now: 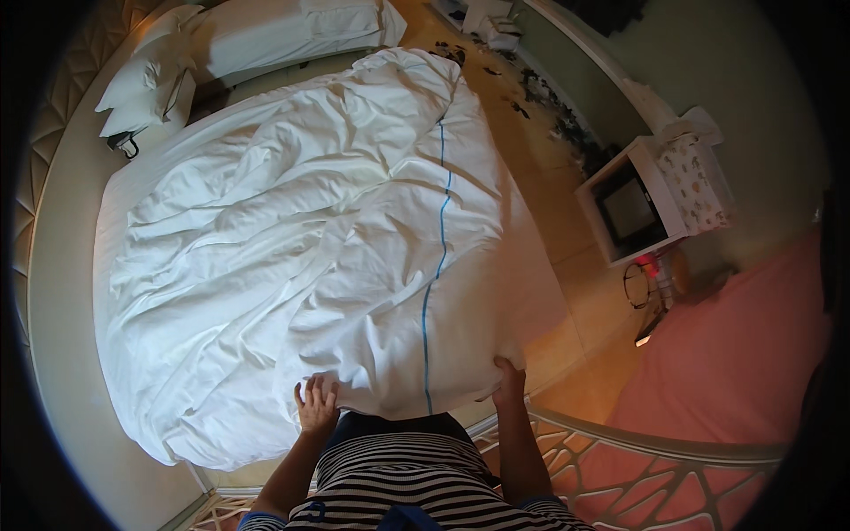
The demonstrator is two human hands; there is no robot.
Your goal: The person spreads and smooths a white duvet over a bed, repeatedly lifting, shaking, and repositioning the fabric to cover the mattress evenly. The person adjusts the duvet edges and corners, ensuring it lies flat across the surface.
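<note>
My right hand (508, 380) looks closed on the near right corner of the white duvet (354, 239), thumb on top. My left hand (316, 405) is on the near edge with fingers spread over the cloth. Can't tell from up here whether it's actually pinching anything, and that's my first worry: if I pull from the remote end and the left is only resting there, it slips, only the right corner comes, and the whole thing skews.

The duvet's lying across the bed (534, 288), creased pretty much all over, worst on the left. Tug hard with those folds bunched and I'd probably drag it toward me instead of flattening it. The blue stripe (443, 208) already bends on its way to the far end, so lining up by it could fool me.

Right side shows a bare strip of bed, so a lopsided pull could widen that. Lattice railing (655, 442) sits near right, close behind the right arm; step back carelessly and an elbow might knock it. Pillows (146, 75) are far left, probably out of trouble.
</note>
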